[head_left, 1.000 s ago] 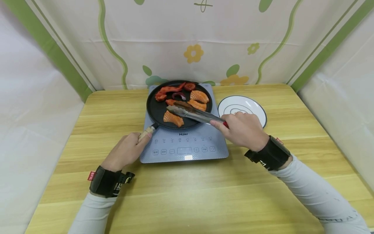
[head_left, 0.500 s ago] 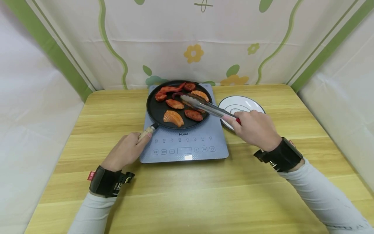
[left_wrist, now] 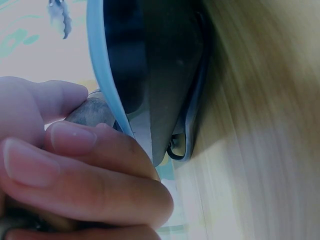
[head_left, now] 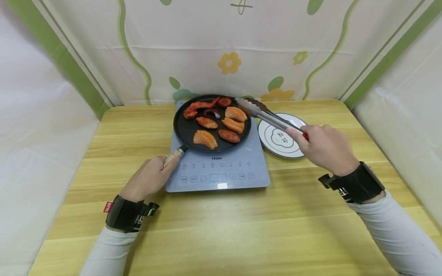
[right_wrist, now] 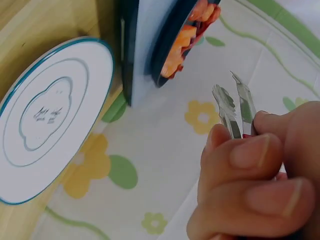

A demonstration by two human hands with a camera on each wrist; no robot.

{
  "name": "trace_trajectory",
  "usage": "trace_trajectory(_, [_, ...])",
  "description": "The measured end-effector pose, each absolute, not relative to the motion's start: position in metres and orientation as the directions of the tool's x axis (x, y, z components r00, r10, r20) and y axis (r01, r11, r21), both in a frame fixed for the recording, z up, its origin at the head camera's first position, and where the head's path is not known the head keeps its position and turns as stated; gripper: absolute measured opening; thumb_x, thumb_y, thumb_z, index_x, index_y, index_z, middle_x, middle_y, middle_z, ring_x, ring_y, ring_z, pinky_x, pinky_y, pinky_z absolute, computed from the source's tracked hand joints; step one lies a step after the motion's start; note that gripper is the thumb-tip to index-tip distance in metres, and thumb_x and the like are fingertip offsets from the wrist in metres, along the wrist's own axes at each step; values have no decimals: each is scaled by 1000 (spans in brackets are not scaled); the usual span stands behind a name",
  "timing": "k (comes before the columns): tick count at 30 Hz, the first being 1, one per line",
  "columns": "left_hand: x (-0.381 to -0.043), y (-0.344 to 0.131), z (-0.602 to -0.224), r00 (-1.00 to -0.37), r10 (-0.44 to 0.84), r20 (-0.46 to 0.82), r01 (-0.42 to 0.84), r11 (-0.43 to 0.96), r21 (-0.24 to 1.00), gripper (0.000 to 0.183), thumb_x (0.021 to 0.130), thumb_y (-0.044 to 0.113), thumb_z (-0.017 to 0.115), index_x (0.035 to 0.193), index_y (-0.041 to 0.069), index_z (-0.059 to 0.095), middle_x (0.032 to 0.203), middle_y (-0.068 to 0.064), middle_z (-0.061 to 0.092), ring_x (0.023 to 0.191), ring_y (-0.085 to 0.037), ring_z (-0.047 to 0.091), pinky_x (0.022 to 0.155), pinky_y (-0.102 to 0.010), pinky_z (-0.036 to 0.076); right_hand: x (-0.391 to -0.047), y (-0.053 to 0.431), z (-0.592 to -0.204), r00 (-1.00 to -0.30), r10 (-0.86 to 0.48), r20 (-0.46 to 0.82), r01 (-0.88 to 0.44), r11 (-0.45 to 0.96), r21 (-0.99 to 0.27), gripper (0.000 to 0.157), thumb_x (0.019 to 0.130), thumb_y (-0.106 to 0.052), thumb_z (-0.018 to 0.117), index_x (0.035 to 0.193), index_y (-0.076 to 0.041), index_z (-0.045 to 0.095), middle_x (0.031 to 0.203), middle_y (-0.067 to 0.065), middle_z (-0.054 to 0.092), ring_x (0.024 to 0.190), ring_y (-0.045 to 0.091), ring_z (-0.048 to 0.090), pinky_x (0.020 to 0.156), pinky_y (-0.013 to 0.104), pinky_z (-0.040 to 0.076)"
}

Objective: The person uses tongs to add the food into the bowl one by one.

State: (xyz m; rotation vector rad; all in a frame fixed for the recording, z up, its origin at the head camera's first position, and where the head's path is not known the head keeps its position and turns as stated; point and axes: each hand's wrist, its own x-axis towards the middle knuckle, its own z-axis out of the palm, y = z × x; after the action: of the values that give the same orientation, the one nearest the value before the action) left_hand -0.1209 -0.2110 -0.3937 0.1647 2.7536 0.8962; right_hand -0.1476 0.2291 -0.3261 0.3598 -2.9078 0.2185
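My left hand (head_left: 148, 178) grips the wooden handle (head_left: 173, 155) of a round black frying pan (head_left: 184, 132). In the pan lie orange, white-striped salmon pieces (head_left: 205, 139), a reddish-brown oval piece (head_left: 229, 136), a long red strip (head_left: 202, 106), a round red slice (head_left: 225, 102) and a small purple curl (head_left: 211, 113). My right hand (head_left: 326, 147) holds metal tongs (head_left: 272, 119) with red on the grip. Their scalloped tips overlap the pan's right rim in the head view. The right wrist view shows the tongs' tips (right_wrist: 232, 102) apart, nothing between them.
Under the pan is a grey-blue Haier induction cooktop (head_left: 217, 184) on a wooden table (head_left: 221, 230). A white plate (head_left: 267, 143) with a dark rim stands to its right, partly under the tongs. A flower-patterned cloth (head_left: 193, 65) hangs behind the table.
My right hand has drawn the tongs rightward, from over the middle of the pan to its right edge, uncovering the food. The left hand and pan have stayed put.
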Motion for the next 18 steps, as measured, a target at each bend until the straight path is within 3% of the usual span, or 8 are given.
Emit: trace_trajectory(18, [-120,-211,-394,-965,175,-196,26,807,590,63,95,68,27,83,11,48,68,-6,44,52,-21,41,46,-30,31,-148,267,-347,-970,-102,219,-127,987,-101,62,94,-69,32,61,-16,35,52,1,31,44,22,37,41,36,19])
